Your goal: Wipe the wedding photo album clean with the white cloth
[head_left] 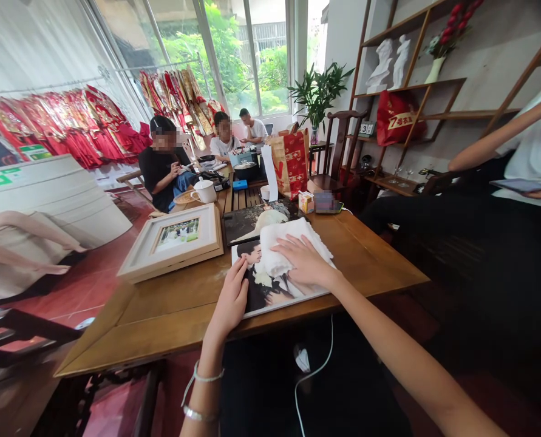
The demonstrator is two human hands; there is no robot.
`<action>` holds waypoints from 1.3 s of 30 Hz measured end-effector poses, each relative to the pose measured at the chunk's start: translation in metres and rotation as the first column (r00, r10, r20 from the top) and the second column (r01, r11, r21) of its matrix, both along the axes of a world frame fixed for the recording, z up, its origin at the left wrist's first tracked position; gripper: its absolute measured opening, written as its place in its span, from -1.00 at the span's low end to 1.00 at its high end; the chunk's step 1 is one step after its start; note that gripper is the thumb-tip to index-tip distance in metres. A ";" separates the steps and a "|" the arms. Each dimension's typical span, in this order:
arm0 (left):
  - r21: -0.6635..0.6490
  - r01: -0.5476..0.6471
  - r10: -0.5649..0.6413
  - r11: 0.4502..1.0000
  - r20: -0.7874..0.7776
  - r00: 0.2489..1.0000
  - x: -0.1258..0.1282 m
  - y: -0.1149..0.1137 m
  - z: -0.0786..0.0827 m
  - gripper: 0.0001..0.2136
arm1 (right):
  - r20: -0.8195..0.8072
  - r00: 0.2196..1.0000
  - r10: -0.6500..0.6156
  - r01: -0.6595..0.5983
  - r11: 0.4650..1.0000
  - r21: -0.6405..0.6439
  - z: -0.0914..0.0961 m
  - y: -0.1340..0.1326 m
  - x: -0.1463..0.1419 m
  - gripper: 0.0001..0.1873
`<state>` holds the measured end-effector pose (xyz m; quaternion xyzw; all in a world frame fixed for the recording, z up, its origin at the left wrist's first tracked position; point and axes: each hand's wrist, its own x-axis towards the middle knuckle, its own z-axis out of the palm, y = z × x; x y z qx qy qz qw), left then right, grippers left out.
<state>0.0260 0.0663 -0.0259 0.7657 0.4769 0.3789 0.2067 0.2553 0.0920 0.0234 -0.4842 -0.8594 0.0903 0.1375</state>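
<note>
A photo panel (261, 294) with a printed portrait lies flat near the table's front edge. My left hand (234, 297) rests along the panel's left edge, its fingers stretched out against it. A folded white cloth (292, 232) covers the upper right part of the print. On the cloth and the print lies my right hand (309, 264), palm down with fingers spread. Just behind is a second, darker photo print (243, 224), partly covered by the panel and cloth. To the left sits a pale wooden picture frame (136, 258) with a small photo inside.
On the wooden table (374, 261) stand a white lidded mug (204, 191), a red and brown paper bag (291, 161) and a small box (305, 202). A white cable (313, 371) hangs below the front edge. People sit beyond the table and at the right.
</note>
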 end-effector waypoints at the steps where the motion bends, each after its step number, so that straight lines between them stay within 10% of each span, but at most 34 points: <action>1: 0.000 0.001 -0.001 1.000 -0.001 1.000 0.000 0.000 0.000 -0.57 | 0.001 1.000 -0.011 0.011 1.000 -0.005 0.000 0.007 -0.001 -0.29; 8: 0.001 0.007 -0.007 1.000 -0.001 1.000 0.001 -0.001 0.002 -0.57 | 0.023 0.997 -0.068 0.067 0.997 0.025 -0.003 0.024 -0.008 -0.34; 21: -0.019 0.001 -0.001 1.000 -0.025 1.000 0.001 -0.001 0.003 -0.56 | 0.031 0.999 -0.007 0.004 0.996 0.088 -0.007 -0.043 0.001 -0.25; 39: -0.020 -0.009 0.008 1.000 -0.060 0.998 -0.003 -0.001 0.004 -0.56 | -0.010 1.000 0.005 -0.005 0.997 0.079 -0.006 -0.017 -0.003 -0.26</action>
